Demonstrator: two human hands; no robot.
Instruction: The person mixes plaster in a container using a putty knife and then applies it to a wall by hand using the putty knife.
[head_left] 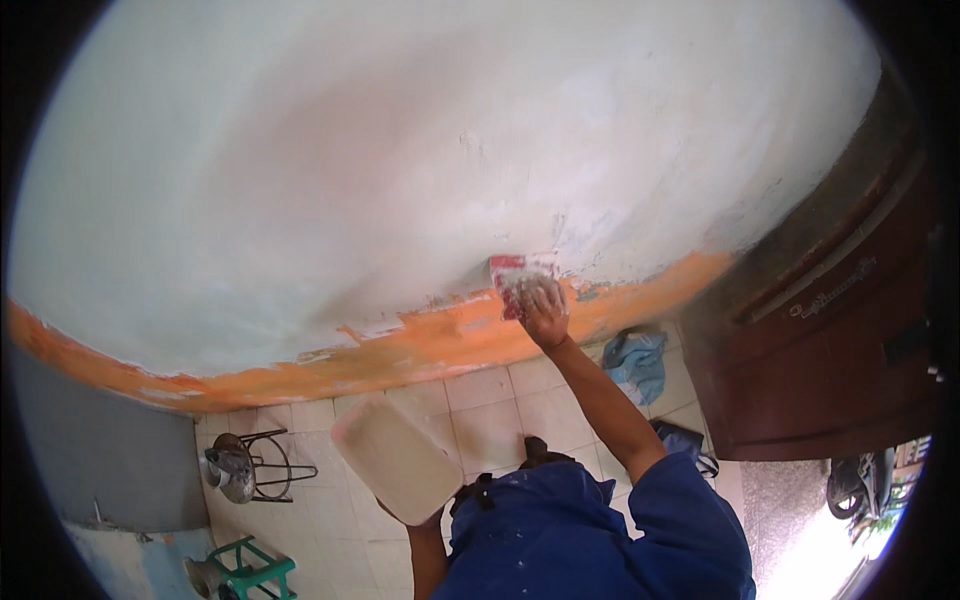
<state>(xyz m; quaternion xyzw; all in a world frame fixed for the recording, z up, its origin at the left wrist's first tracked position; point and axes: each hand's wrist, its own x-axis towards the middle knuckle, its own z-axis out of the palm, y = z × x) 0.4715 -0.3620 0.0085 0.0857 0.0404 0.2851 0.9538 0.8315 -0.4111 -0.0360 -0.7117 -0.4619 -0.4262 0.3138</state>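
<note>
Red scraper (pixel 508 263) in the right hand (pixel 545 312), against the wall (pixel 400 150)
The right fingers grasp the white-smeared scraper, which shows beyond and left of them; an orange band (pixel 440 338) runs to either side. The left hand (pixel 428 524) supports a pale tray (pixel 398 455); its fingers are mostly hidden, so I cannot tell their grip.

You've got a whitish wall (pixel 400 150) above an orange band (pixel 430 350), grey wall (pixel 110 440) on your left, pale floor tiles (pixel 320 525), round metal-legged stool (pixel 238 488) and green stool (pixel 262 575) lower left, brown door (pixel 800 390) right, bright daylight (pixel 800 545) by a motorbike (pixel 850 490) lower right.
</note>
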